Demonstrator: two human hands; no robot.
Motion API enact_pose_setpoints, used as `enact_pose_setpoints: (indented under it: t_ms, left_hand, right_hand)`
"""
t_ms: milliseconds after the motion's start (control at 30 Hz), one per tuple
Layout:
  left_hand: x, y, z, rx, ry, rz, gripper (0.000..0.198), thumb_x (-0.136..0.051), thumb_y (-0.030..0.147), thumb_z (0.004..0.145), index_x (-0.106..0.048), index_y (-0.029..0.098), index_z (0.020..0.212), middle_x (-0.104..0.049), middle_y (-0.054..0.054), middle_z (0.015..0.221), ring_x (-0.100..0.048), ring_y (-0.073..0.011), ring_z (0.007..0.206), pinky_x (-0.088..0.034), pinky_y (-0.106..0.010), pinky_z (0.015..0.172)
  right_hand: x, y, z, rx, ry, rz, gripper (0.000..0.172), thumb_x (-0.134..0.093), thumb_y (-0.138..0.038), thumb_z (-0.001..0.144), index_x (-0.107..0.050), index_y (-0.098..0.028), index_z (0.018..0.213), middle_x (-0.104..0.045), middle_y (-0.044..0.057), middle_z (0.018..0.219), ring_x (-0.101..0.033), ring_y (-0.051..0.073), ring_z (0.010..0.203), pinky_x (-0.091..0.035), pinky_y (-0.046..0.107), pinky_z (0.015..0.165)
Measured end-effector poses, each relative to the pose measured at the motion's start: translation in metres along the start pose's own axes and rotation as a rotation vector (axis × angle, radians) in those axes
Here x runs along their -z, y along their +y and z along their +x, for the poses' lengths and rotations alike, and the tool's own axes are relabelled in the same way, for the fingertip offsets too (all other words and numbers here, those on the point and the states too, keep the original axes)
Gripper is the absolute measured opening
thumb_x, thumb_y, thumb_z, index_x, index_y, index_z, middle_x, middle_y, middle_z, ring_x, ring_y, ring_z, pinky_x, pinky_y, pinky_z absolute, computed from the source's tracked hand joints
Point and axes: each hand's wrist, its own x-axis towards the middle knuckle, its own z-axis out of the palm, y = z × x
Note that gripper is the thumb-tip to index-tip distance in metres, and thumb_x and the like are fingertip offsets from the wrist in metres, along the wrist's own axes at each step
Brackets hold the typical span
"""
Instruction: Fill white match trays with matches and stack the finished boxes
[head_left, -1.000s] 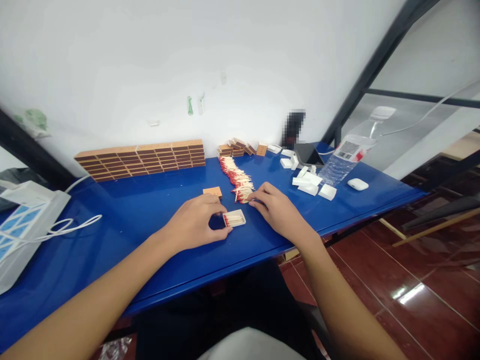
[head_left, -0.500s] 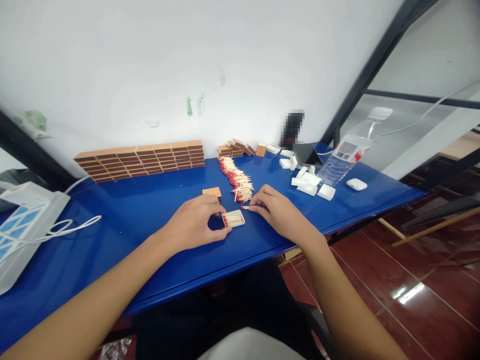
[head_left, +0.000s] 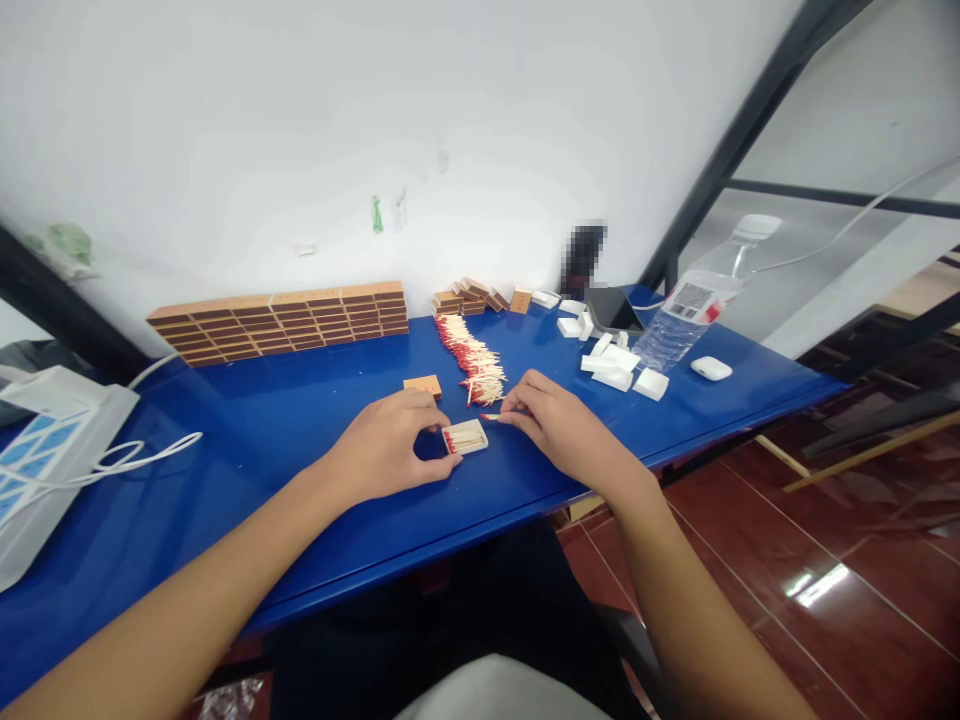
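Between thumb and fingers, my left hand (head_left: 397, 437) grips a white matchbox tray (head_left: 472, 449) on the blue table. Several red-tipped matches lie inside it, heads toward my left hand. Just right of the tray, my right hand (head_left: 551, 420) pinches a match (head_left: 491, 416), its red head pointing left; whether there is more than one I cannot tell. An orange matchbox sleeve (head_left: 422, 385) lies behind my left fingers. Beyond my hands, a long heap of loose matches (head_left: 474, 360) stretches back toward the wall.
Stacked matchboxes (head_left: 285, 325) line the wall, with a smaller pile (head_left: 469, 298) beside them. Empty white trays (head_left: 611, 365), a plastic bottle (head_left: 690, 300) and a white earbud case (head_left: 710, 369) stand at right. A power strip (head_left: 67, 440) with white cable lies at left.
Almost nothing has moved. The view has shifted very slightly; both hands keep their grip on the tray and the match.
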Motion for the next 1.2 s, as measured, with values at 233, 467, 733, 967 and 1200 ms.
enact_pose_setpoints:
  t_ms: [233, 467, 733, 967, 1200]
  left_hand:
    - [0.001, 0.001, 0.0, 0.0, 0.0, 0.002, 0.028, -0.076, 0.044, 0.088, -0.079, 0.021, 0.102, -0.073, -0.005, 0.096, -0.068, -0.0231, 0.091, -0.055, -0.037, 0.08]
    - [0.0, 0.0, 0.0, -0.018, 0.018, 0.004, 0.027, -0.077, 0.043, 0.088, -0.079, 0.021, 0.102, -0.072, -0.005, 0.096, -0.068, -0.0228, 0.091, -0.056, -0.038, 0.083]
    - [0.002, 0.002, 0.0, -0.016, 0.02, -0.01, 0.025, -0.077, 0.042, 0.088, -0.078, 0.022, 0.102, -0.072, -0.005, 0.095, -0.068, -0.0229, 0.09, -0.055, -0.037, 0.082]
    - [0.002, 0.003, 0.0, -0.023, 0.018, -0.017, 0.027, -0.076, 0.044, 0.088, -0.077, 0.021, 0.103, -0.072, -0.005, 0.096, -0.068, -0.0227, 0.09, -0.054, -0.037, 0.079]
    - [-0.001, 0.002, -0.001, -0.055, 0.019, -0.012, 0.024, -0.076, 0.042, 0.089, -0.075, 0.021, 0.098, -0.071, -0.004, 0.096, -0.068, -0.0222, 0.091, -0.054, -0.037, 0.081]
  right_hand:
    - [0.006, -0.008, -0.004, -0.025, -0.008, -0.008, 0.011, -0.058, -0.02, 0.105, -0.064, -0.02, 0.096, -0.06, 0.006, 0.107, -0.064, 0.02, 0.091, -0.05, 0.035, 0.084]
    - [0.01, -0.015, -0.006, 0.004, 0.003, -0.019, 0.01, -0.057, -0.019, 0.105, -0.063, -0.021, 0.097, -0.06, 0.006, 0.106, -0.063, 0.02, 0.09, -0.05, 0.034, 0.083]
    - [0.008, -0.021, -0.006, 0.034, 0.013, -0.024, 0.013, -0.055, -0.019, 0.106, -0.061, -0.022, 0.095, -0.061, 0.006, 0.104, -0.065, 0.021, 0.091, -0.052, 0.035, 0.081]
    - [0.0, -0.029, -0.004, 0.07, -0.004, -0.046, 0.009, -0.058, -0.018, 0.105, -0.062, -0.022, 0.098, -0.061, 0.007, 0.106, -0.065, 0.023, 0.098, -0.052, 0.038, 0.086]
    - [-0.013, -0.036, -0.001, 0.106, 0.016, -0.098, 0.008, -0.059, -0.018, 0.105, -0.063, -0.02, 0.098, -0.063, 0.008, 0.105, -0.065, 0.022, 0.092, -0.054, 0.038, 0.08]
